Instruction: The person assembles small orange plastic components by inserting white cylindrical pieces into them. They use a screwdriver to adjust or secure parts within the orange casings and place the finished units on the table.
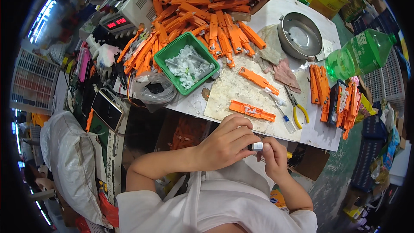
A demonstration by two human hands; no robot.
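Between the left fingers (pixel 245 140) and right fingers (pixel 268 151), a small dark-and-white part (pixel 257 146) was pinched, partly hidden; beyond lay an orange shell (pixel 246 109).

Here where I stand is, I believe, an assembly workshop; behind the green tub (pixel 177 82) of little white pieces (pixel 188 67) rises a large heap of orange plastic parts (pixel 189 15); left of the tub is a boxy device (pixel 129 12) with glowing red digits; right of it lie pliers (pixel 296 110) and a screwdriver (pixel 287 123); far left, a lattice crate (pixel 36 75).
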